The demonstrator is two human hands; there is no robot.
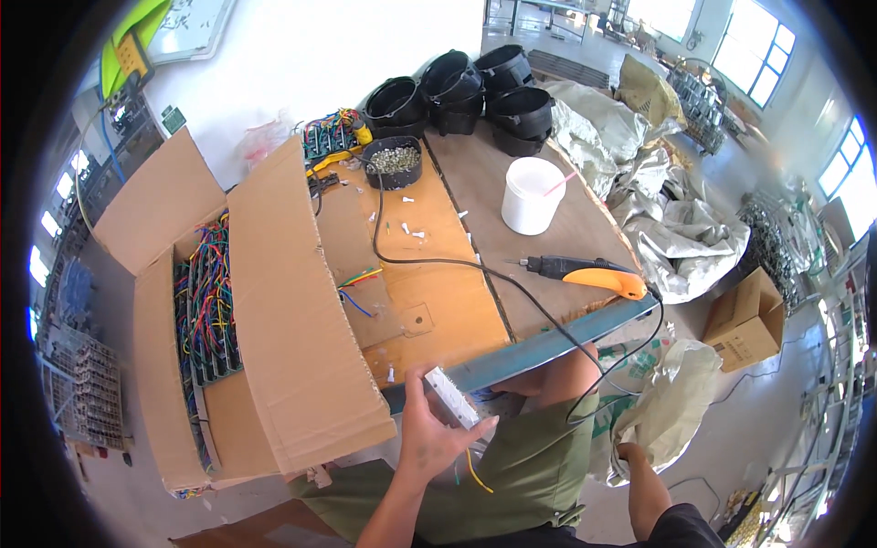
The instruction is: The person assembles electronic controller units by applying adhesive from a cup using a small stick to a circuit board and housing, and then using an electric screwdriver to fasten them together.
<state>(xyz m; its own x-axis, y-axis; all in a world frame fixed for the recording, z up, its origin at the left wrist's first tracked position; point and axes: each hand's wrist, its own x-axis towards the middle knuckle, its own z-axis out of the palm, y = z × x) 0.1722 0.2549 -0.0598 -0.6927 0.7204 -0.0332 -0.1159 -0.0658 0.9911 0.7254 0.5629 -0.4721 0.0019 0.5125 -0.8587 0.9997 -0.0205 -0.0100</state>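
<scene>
My left hand (pixel 429 440) is closed around a small silver-white rectangular block (pixel 453 398), held just past the table's near edge. Thin yellow and green wires hang below that hand, seemingly from the block. My right hand (pixel 627 455) reaches down to the right, at the mouth of a pale woven sack (pixel 681 393); its fingers are largely hidden there. On the table lies a black and orange electric screwdriver (pixel 585 272), its bit pointing left and its cord curving across the top.
An open cardboard box (pixel 292 320) of wired parts (pixel 208 301) stands at left. A black tub of screws (pixel 395 164), stacked black buckets (pixel 452 82) and a white bucket (pixel 532 196) occupy the table's far side. Small white pieces are scattered about. Another carton (pixel 744 320) sits on the floor.
</scene>
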